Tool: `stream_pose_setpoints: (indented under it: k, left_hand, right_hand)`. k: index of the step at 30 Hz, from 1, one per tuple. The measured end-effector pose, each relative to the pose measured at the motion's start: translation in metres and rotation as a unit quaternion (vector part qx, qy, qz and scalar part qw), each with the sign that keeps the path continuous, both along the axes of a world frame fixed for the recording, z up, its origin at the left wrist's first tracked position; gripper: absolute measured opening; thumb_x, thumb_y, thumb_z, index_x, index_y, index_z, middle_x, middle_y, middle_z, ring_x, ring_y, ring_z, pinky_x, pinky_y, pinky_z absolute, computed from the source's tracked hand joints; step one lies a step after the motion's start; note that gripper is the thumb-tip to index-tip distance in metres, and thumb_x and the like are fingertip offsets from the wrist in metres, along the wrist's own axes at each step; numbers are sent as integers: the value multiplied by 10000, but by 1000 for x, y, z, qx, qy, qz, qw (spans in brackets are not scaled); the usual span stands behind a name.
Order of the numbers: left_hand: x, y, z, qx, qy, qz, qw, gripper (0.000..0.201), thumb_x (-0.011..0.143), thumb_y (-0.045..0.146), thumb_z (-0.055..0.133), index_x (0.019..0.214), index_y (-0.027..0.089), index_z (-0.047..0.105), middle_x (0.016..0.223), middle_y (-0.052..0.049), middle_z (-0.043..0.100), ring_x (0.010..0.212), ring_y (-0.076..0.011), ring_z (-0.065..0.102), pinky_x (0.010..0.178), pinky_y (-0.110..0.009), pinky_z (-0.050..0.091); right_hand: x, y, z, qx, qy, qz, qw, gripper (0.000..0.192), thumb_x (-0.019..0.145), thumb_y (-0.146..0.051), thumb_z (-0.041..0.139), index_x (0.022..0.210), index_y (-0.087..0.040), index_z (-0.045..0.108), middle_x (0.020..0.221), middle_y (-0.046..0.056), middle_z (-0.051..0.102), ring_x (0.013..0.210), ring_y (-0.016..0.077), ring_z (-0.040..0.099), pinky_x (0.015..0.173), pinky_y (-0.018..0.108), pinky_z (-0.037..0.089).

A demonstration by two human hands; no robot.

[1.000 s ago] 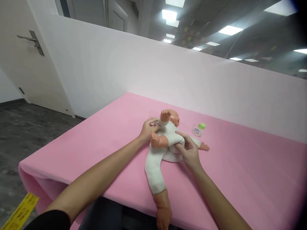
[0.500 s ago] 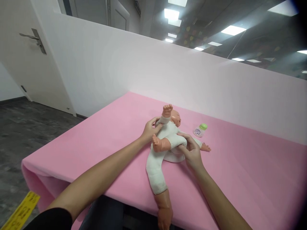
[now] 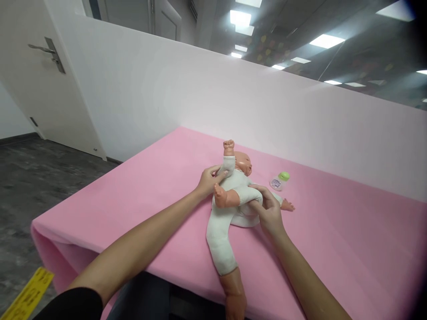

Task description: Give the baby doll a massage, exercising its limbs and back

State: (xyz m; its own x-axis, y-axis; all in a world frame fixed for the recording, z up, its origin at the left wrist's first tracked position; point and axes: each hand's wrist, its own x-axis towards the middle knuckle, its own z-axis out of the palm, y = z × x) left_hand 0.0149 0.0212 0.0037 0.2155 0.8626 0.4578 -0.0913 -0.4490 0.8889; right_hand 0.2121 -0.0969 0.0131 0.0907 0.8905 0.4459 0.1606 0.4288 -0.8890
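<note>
With the doll (image 3: 233, 195) lying on its back on the pink worktop (image 3: 140, 195), keep your left hand (image 3: 208, 181) curled round its raised arm and your right hand (image 3: 268, 213), fingers pinching the white suit, working gently.

My left hand (image 3: 208, 181) reaches forward, fingers curled in a grip; my right hand (image 3: 268, 213) pinches beside it, both arms outstretched.

One view only, your head cam: it looks forward and down across the pink cloth-covered table (image 3: 150, 195), at about arm's reach. Far side shows the white partition wall (image 3: 200, 89), with the white door (image 3: 36, 93) at left and ceiling lights above.
</note>
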Motion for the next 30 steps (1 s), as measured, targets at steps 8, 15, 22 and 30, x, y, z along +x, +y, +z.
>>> stream_pose_setpoints:
  k: [8, 15, 22, 30]
  left_hand:
    - [1, 1, -15, 20, 32, -6, 999, 295, 864, 384, 719, 1049, 165, 787, 1026, -86, 753, 974, -226, 648, 868, -328, 503]
    - [1, 6, -17, -26, -20, -14, 999, 333, 839, 442, 752, 948, 128, 763, 888, -52, 726, 822, -181, 624, 738, -273, 482]
    - [-1, 2, -19, -26, -27, -23, 999, 272, 813, 398, 760, 886, 136, 764, 839, -43, 714, 789, -156, 593, 682, -244, 447]
    - [1, 11, -22, -31, -28, -23, 999, 229, 782, 348, 756, 858, 132, 754, 868, -57, 729, 840, -191, 634, 758, -290, 494]
  right_hand:
    - [-2, 1, 7, -16, 8, -42, 999, 303, 823, -383, 788, 1099, -276, 720, 1073, 31, 728, 1068, 274, 654, 959, 408, 526]
    - [0, -1, 6, -2, 3, -26, 1000, 284, 800, -304, 762, 1081, -280, 731, 1138, 30, 721, 1129, 282, 644, 984, 401, 524]
    - [1, 1, 5, -47, 5, -58, 997, 316, 827, -414, 787, 1096, -263, 723, 1072, 38, 750, 1056, 285, 671, 922, 411, 552]
    - [-1, -1, 10, -31, -8, -36, 999, 284, 806, -361, 772, 1074, -275, 728, 1103, 36, 741, 1108, 291, 657, 965, 418, 546]
